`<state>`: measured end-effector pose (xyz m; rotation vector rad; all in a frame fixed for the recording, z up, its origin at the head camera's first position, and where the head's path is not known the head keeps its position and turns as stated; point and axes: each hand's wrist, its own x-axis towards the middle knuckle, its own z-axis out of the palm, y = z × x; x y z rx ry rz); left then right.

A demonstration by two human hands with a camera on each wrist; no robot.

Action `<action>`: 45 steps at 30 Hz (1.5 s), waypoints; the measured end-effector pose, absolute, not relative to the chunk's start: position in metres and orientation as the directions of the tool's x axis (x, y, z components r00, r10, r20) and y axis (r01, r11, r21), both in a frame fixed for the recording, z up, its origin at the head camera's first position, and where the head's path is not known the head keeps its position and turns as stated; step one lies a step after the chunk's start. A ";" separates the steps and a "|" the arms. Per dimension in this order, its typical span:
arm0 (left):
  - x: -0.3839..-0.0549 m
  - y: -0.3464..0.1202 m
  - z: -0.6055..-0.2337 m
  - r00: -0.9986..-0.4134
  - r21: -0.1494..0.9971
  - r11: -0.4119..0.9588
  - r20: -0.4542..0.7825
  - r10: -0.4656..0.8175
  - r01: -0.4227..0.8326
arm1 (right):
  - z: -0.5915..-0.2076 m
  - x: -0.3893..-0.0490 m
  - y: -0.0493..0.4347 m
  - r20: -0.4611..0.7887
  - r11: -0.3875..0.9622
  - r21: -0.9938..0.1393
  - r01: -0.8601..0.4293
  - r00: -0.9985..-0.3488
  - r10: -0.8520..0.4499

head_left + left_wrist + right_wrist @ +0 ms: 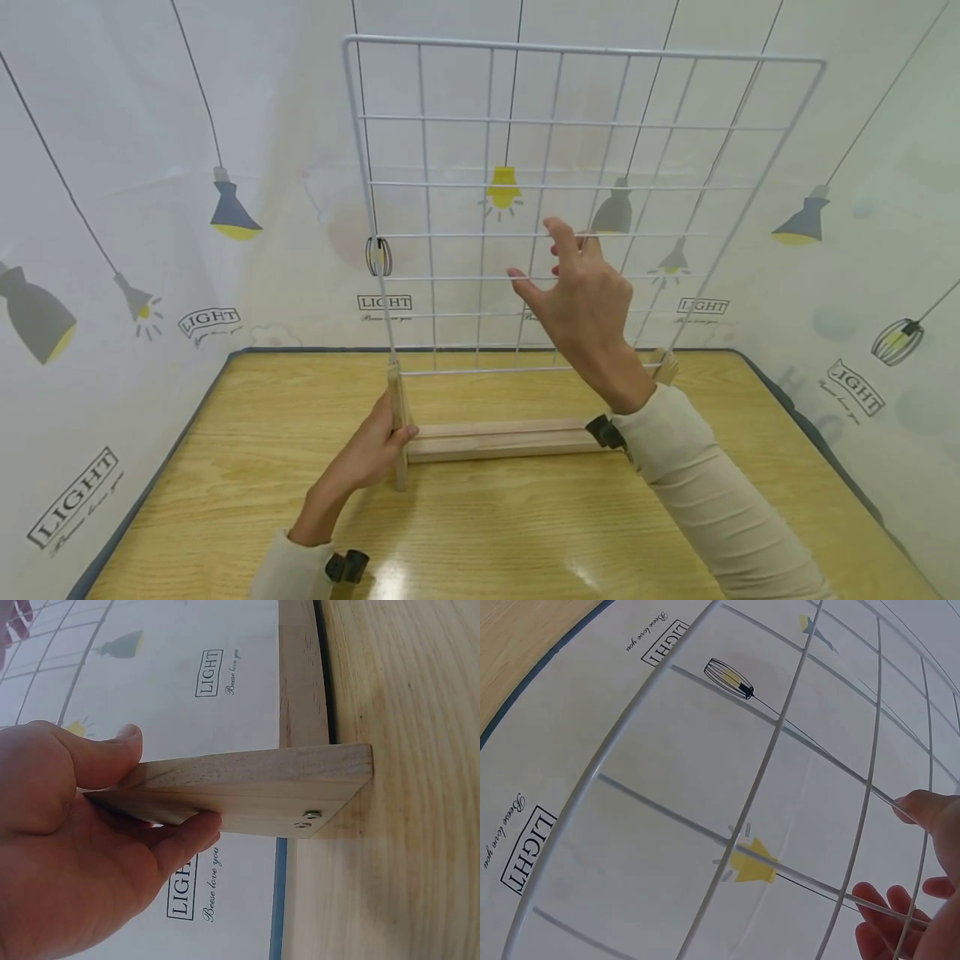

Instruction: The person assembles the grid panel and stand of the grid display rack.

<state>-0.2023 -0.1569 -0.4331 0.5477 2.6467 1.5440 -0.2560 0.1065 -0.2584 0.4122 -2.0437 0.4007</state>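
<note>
Head: the right hand, thumb and fingers parted wide, is at the right half of the standing white wire grid. Left wrist: at the grid's lower-left corner, the left hand pinches a flat, pale wooden board. Right wrist: finger contact is unclear; twisting the board could tip the grid.

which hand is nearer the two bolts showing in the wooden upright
Left: the left hand grips that wooden upright above the bolts; the right hand is raised at the wire grid, farther from them.
</note>
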 end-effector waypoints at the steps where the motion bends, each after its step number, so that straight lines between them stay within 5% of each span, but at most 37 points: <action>1: -0.202 -0.157 -0.433 -0.937 0.849 0.445 0.150 0.314 0.285 | -0.259 -0.256 0.107 0.876 0.888 -0.110 -0.446 -0.466 -0.126; 45: -0.200 -0.156 -0.430 -0.935 0.863 0.421 0.145 0.322 0.279 | -0.277 -0.258 0.106 0.867 0.891 -0.112 -0.440 -0.481 -0.128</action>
